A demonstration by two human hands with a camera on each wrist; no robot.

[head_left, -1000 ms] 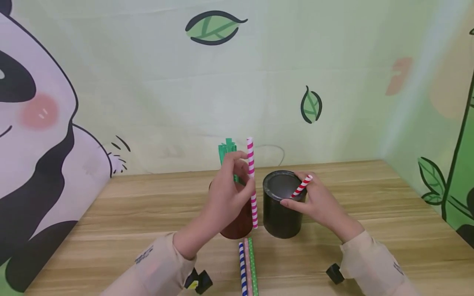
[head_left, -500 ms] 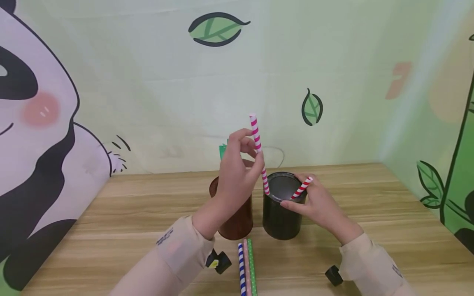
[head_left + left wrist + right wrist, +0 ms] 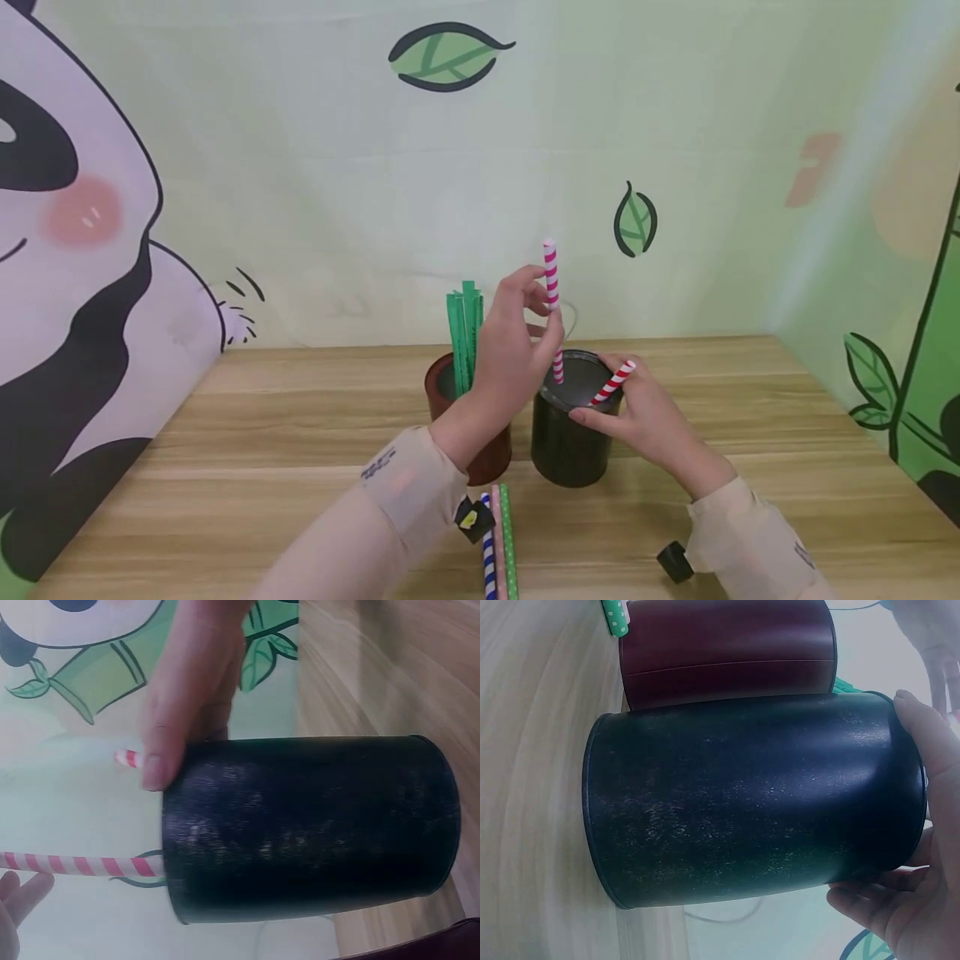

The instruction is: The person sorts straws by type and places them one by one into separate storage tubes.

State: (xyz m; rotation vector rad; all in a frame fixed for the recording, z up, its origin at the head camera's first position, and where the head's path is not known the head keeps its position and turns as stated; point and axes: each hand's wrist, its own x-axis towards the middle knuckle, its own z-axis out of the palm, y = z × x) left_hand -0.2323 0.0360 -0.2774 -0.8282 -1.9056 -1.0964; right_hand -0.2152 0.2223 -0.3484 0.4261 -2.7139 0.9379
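Note:
My left hand [image 3: 513,346] pinches a pink-and-white striped paper straw [image 3: 551,271] near its middle. The straw stands almost upright, its lower end inside the mouth of a black cylindrical holder [image 3: 570,450]. In the left wrist view the same straw [image 3: 82,865] passes behind the holder's rim. My right hand [image 3: 648,412] grips the holder at its right rim, thumb in front; the right wrist view shows fingers [image 3: 870,904] around its upper end. A red-and-white striped straw [image 3: 615,381] leans inside the holder, beside the right thumb. Its lower part is hidden.
Left of the black holder stands a brown holder [image 3: 491,458] with several flat green strips [image 3: 467,333]. In front lie a blue-striped straw [image 3: 490,567], a pink straw [image 3: 501,542] and a green dotted straw [image 3: 509,542] on the wooden table [image 3: 262,417]. A printed backdrop rises behind.
My left hand has lifted the pink-striped straw from beside the brown holder and carried it right, its lower end now inside the black holder. The right hand keeps its grip in place.

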